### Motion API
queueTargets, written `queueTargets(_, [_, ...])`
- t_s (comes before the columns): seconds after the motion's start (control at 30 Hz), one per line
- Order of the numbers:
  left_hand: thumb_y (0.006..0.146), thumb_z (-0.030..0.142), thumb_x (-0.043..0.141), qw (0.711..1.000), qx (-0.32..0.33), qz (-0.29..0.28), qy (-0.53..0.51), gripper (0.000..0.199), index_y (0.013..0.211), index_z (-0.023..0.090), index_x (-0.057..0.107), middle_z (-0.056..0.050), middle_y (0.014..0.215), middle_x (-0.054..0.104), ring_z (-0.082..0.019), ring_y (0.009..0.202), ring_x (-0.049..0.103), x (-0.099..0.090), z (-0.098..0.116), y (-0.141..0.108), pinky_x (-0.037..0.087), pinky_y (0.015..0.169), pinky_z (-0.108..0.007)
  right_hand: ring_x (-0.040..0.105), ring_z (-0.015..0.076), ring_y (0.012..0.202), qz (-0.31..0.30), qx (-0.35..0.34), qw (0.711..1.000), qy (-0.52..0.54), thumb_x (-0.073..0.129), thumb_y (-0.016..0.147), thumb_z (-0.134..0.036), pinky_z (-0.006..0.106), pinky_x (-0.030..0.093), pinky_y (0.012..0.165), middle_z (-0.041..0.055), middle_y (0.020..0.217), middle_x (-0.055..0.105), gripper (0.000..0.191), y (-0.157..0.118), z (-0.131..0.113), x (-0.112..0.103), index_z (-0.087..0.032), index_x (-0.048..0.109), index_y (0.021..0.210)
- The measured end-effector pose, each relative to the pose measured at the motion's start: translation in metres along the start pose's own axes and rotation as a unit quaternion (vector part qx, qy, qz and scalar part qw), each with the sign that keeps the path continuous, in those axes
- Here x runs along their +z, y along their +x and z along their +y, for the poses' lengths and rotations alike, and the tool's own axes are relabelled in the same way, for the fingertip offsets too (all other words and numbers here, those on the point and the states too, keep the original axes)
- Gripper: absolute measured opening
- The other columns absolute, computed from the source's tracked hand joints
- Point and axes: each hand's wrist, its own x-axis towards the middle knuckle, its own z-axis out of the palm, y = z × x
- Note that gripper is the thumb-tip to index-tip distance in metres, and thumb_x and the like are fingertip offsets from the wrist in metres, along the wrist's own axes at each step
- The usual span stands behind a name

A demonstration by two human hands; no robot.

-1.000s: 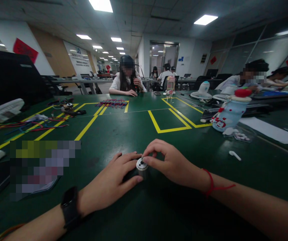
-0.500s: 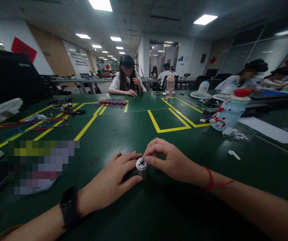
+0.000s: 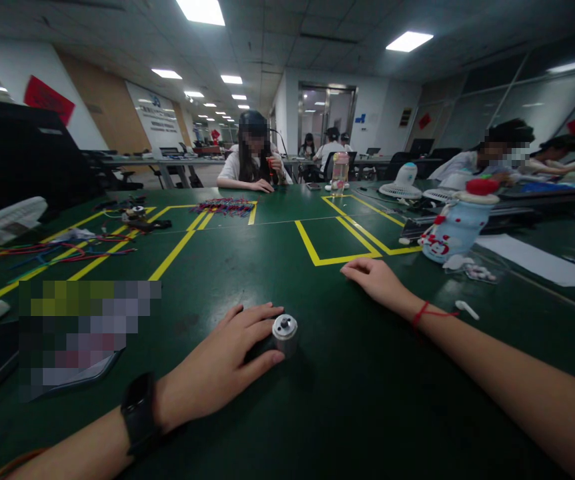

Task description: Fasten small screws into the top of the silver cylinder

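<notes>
On the green surface (image 3: 247,257), the metal cylinder (image 3: 286,335) stood upright in the left hand's (image 3: 235,350) grip, seemingly mid-work, what remained unclear, while the narrowed right hand (image 3: 380,281), apart, held nothing discernible.

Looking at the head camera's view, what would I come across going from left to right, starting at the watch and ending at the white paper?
Watch, left hand, metal cylinder, right hand, blue bottle, white paper.
</notes>
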Motion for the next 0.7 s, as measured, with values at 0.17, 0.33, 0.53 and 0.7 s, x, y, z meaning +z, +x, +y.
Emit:
queueTargets(0.17, [0.095, 0.041, 0.049, 1.0, 0.001, 0.001, 0.001, 0.038, 0.133, 0.035, 0.047, -0.001, 0.146, 0.042, -0.026, 0.134, 0.037, 0.0, 0.0, 0.001, 0.019, 0.112, -0.056, 0.056, 0.0172, 0.072, -0.039, -0.045, 0.997, -0.052, 0.062, 0.08, -0.033, 0.031, 0.043, 0.067, 0.0055, 0.082, 0.067, 0.021, -0.011, -0.02, 0.008, -0.016, 0.072, 0.08])
queueTargets(0.33, [0.094, 0.041, 0.049, 1.0, -0.001, 0.004, -0.001, 0.037, 0.131, 0.036, 0.047, -0.001, 0.145, 0.043, -0.026, 0.133, 0.037, 0.0, 0.001, 0.001, 0.019, 0.112, -0.057, 0.057, 0.013, 0.069, -0.144, -0.112, 0.983, 0.022, 0.057, 0.087, -0.033, 0.025, 0.044, 0.062, 0.0032, 0.084, 0.067, 0.022, -0.037, -0.069, 0.028, -0.017, 0.069, 0.094])
queueTargets(0.53, [0.094, 0.039, 0.05, 1.0, 0.014, 0.012, 0.001, 0.033, 0.127, 0.032, 0.051, -0.003, 0.143, 0.045, -0.026, 0.13, 0.04, -0.001, 0.004, 0.001, 0.021, 0.111, -0.054, 0.058, 0.013, 0.083, -0.157, -0.215, 0.962, 0.068, 0.065, 0.083, -0.026, 0.025, 0.046, 0.075, 0.0025, 0.092, 0.065, 0.011, -0.056, -0.109, 0.046, -0.019, 0.07, 0.09])
queueTargets(0.7, [0.094, 0.04, 0.05, 1.0, 0.009, 0.011, 0.005, 0.036, 0.129, 0.033, 0.048, -0.002, 0.144, 0.042, -0.026, 0.132, 0.039, 0.001, 0.001, 0.003, 0.019, 0.112, -0.056, 0.059, 0.0142, 0.081, -0.1, -0.158, 0.978, 0.087, 0.06, 0.087, -0.032, 0.026, 0.046, 0.071, 0.0025, 0.091, 0.066, 0.016, -0.045, -0.095, 0.037, -0.018, 0.068, 0.091])
